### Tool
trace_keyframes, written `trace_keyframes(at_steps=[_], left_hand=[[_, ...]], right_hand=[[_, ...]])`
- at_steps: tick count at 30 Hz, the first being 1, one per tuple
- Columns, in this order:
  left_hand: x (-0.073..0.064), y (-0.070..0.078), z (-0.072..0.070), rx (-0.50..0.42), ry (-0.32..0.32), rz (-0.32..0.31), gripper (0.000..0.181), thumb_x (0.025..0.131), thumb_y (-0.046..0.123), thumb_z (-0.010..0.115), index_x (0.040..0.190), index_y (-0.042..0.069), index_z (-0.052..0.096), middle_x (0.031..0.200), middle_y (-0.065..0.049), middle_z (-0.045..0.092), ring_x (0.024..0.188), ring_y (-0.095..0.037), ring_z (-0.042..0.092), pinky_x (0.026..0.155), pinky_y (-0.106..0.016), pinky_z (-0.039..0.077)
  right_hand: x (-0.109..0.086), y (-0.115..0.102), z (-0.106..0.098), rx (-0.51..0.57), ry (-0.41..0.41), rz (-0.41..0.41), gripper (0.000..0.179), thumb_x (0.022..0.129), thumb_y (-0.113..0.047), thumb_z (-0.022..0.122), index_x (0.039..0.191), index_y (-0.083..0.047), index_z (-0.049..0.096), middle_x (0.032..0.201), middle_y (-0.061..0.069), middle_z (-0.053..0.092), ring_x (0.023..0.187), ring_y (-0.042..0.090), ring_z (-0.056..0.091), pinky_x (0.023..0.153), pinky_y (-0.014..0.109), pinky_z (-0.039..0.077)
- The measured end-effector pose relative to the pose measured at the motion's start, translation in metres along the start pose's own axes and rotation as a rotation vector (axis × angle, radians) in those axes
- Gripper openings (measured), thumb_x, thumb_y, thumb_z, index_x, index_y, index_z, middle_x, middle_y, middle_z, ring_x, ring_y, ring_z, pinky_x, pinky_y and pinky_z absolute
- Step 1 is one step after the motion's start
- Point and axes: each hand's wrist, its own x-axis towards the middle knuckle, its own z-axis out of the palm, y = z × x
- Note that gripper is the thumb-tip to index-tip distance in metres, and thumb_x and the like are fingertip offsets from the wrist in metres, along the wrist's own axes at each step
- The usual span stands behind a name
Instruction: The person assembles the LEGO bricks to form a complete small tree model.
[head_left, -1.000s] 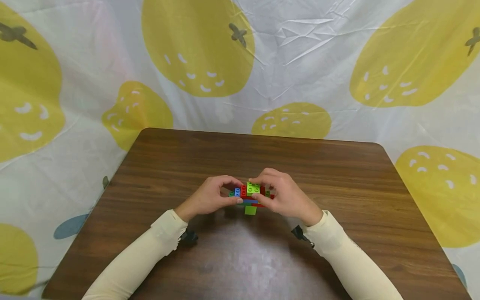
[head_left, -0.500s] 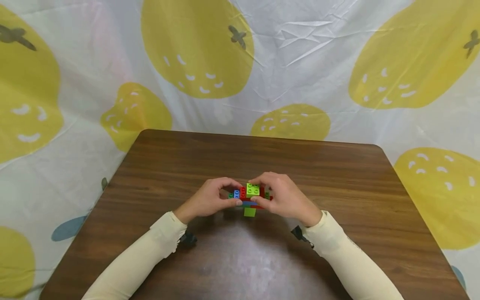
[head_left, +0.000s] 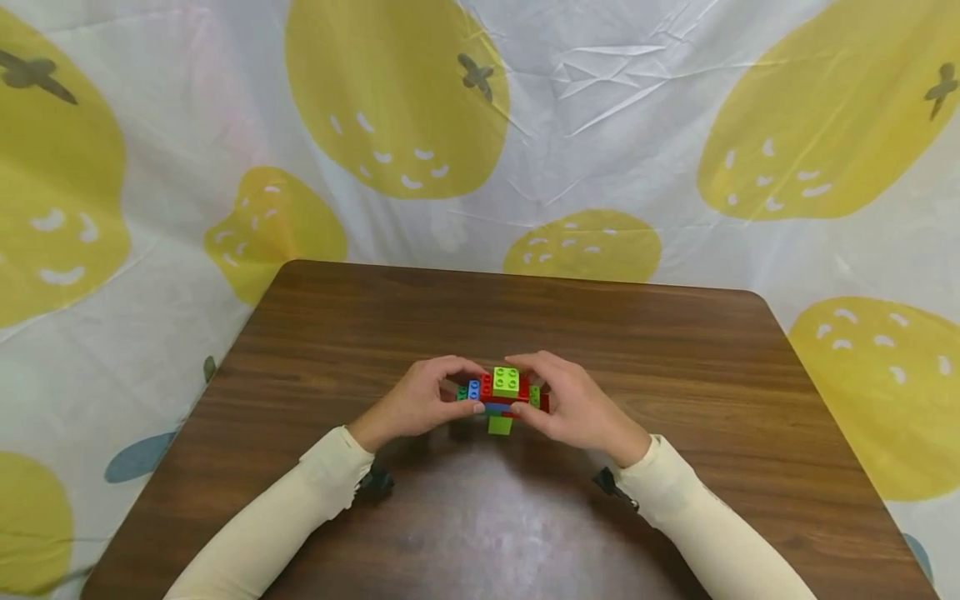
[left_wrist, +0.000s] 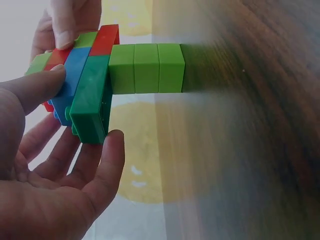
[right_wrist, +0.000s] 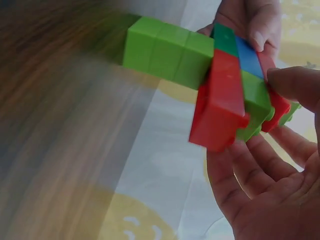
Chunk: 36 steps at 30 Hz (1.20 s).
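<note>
A stepped structure of toy building bricks (head_left: 496, 407) stands between both hands, near the middle of the table. Its trunk is several stacked light green bricks (left_wrist: 147, 69). Wider layers sit above: a dark green brick (left_wrist: 91, 95) and a red brick (right_wrist: 223, 95), then a blue brick (left_wrist: 76, 75) beside a light green one, then red. A light green brick (head_left: 506, 381) with studs tops it. My left hand (head_left: 423, 395) grips the left side, thumb on the near face, fingers behind. On the right side, my right hand (head_left: 573, 400) holds the layers likewise, its thumb on the red layer (right_wrist: 274, 95).
The brown wood-grain table (head_left: 360, 317) extends around the bricks. Behind it hangs a white cloth (head_left: 585, 108) printed with yellow fruit. Dark wrist-worn devices (head_left: 617, 486) show beneath the sleeves.
My right hand has moved off the top light green brick, slightly right and down, and its thumb now rests on a lower layer. The left hand has stayed in place.
</note>
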Motion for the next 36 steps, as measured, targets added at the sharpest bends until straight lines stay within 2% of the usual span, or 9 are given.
trace_keyframes(at_steps=[2, 5, 9, 13, 17, 20, 27, 32, 36], left_hand=[[-0.001, 0.000, 0.000, 0.001, 0.004, 0.007, 0.046, 0.092, 0.027, 0.085, 0.133, 0.014, 0.069, 0.127, -0.003, 0.072, 0.111, -0.020, 0.069, 0.088, -0.037, 0.064], [-0.004, 0.000, 0.000, 0.003, 0.016, 0.033, 0.048, 0.093, 0.025, 0.084, 0.137, 0.017, 0.067, 0.130, -0.003, 0.071, 0.114, -0.021, 0.069, 0.089, -0.041, 0.064], [-0.007, 0.001, 0.000, 0.018, 0.028, 0.062, 0.056, 0.093, 0.019, 0.084, 0.144, 0.021, 0.064, 0.134, -0.003, 0.069, 0.118, -0.022, 0.068, 0.091, -0.040, 0.063], [-0.012, 0.000, -0.001, 0.034, 0.011, 0.087, 0.064, 0.091, 0.012, 0.084, 0.150, 0.022, 0.061, 0.135, -0.006, 0.067, 0.121, -0.023, 0.068, 0.093, -0.041, 0.063], [-0.017, -0.002, -0.001, 0.107, -0.012, 0.102, 0.069, 0.091, 0.013, 0.084, 0.154, 0.024, 0.057, 0.132, -0.009, 0.066, 0.120, -0.024, 0.068, 0.092, -0.042, 0.063], [-0.020, -0.003, -0.001, 0.172, -0.026, 0.110, 0.074, 0.092, 0.016, 0.084, 0.158, 0.025, 0.052, 0.131, -0.010, 0.065, 0.118, -0.024, 0.069, 0.090, -0.039, 0.064], [-0.021, -0.005, 0.001, 0.298, -0.020, 0.122, 0.084, 0.090, 0.007, 0.084, 0.162, 0.030, 0.045, 0.127, -0.010, 0.063, 0.100, -0.019, 0.069, 0.085, -0.030, 0.063], [-0.020, -0.007, 0.003, 0.301, 0.006, 0.153, 0.083, 0.089, 0.000, 0.083, 0.160, 0.026, 0.048, 0.124, -0.012, 0.062, 0.096, -0.017, 0.071, 0.082, -0.024, 0.061], [-0.018, -0.008, 0.002, 0.293, -0.008, 0.134, 0.084, 0.090, 0.002, 0.083, 0.161, 0.028, 0.047, 0.125, -0.011, 0.062, 0.097, -0.017, 0.070, 0.082, -0.023, 0.061]], right_hand=[[-0.003, 0.003, 0.000, -0.003, -0.004, 0.017, 0.061, 0.091, -0.022, 0.085, 0.144, -0.010, 0.059, 0.121, -0.002, 0.068, 0.094, 0.010, 0.066, 0.076, 0.028, 0.061], [-0.009, 0.007, 0.000, -0.007, -0.001, 0.011, 0.061, 0.091, -0.021, 0.086, 0.145, -0.009, 0.058, 0.121, -0.001, 0.068, 0.096, 0.011, 0.068, 0.083, 0.033, 0.063], [-0.016, 0.013, 0.000, -0.033, 0.009, -0.004, 0.064, 0.091, -0.020, 0.085, 0.147, -0.011, 0.057, 0.119, -0.001, 0.067, 0.099, 0.010, 0.067, 0.085, 0.040, 0.063], [-0.024, 0.016, 0.000, -0.076, 0.007, -0.002, 0.071, 0.090, -0.020, 0.086, 0.153, -0.014, 0.053, 0.122, -0.002, 0.068, 0.101, 0.010, 0.067, 0.085, 0.042, 0.062], [-0.031, 0.018, 0.003, -0.149, 0.014, -0.028, 0.075, 0.089, -0.020, 0.087, 0.155, -0.016, 0.051, 0.129, 0.001, 0.069, 0.108, 0.015, 0.069, 0.090, 0.043, 0.062], [-0.035, 0.019, 0.006, -0.201, 0.052, -0.063, 0.077, 0.087, -0.017, 0.088, 0.155, -0.016, 0.052, 0.130, 0.003, 0.070, 0.114, 0.020, 0.070, 0.094, 0.044, 0.061], [-0.039, 0.020, 0.010, -0.239, 0.127, -0.120, 0.076, 0.086, -0.015, 0.089, 0.154, -0.016, 0.054, 0.119, 0.004, 0.073, 0.107, 0.020, 0.071, 0.087, 0.042, 0.062], [-0.039, 0.020, 0.012, -0.234, 0.136, -0.124, 0.077, 0.086, -0.011, 0.088, 0.155, -0.016, 0.053, 0.113, 0.003, 0.073, 0.093, 0.018, 0.071, 0.077, 0.035, 0.061], [-0.038, 0.020, 0.011, -0.195, 0.122, -0.124, 0.079, 0.086, -0.005, 0.087, 0.156, -0.014, 0.051, 0.113, 0.005, 0.072, 0.083, 0.018, 0.069, 0.070, 0.032, 0.061]])
